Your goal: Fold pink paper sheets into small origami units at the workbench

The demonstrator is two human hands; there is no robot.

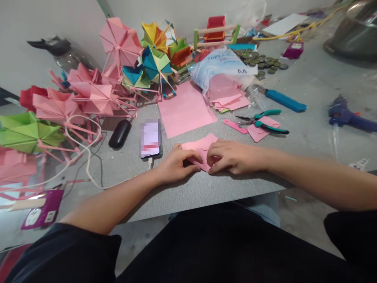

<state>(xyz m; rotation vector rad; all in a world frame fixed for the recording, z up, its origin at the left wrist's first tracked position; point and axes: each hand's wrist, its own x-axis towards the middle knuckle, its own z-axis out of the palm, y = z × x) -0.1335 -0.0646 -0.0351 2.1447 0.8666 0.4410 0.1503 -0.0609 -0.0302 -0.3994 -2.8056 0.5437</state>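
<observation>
A small folded piece of pink paper [203,144] lies near the table's front edge, between my two hands. My left hand [184,161] grips its left side, thumb and fingers curled in on it. From the right, my right hand [226,157] pinches the paper with bent fingers and covers its right part. Creases show in the paper's middle. Just beyond it lies a larger flat pink sheet [185,112]. Left of my left hand is a phone [150,137] with a lit screen and a charging cable plugged in.
Pliers with teal handles [265,122], a blue utility knife [285,100] and a glue gun [350,116] lie to the right. A copy paper bag [220,70] and scattered bottle caps [262,61] are behind. Folded paper wheels [100,96] crowd the left, near a black case [120,134].
</observation>
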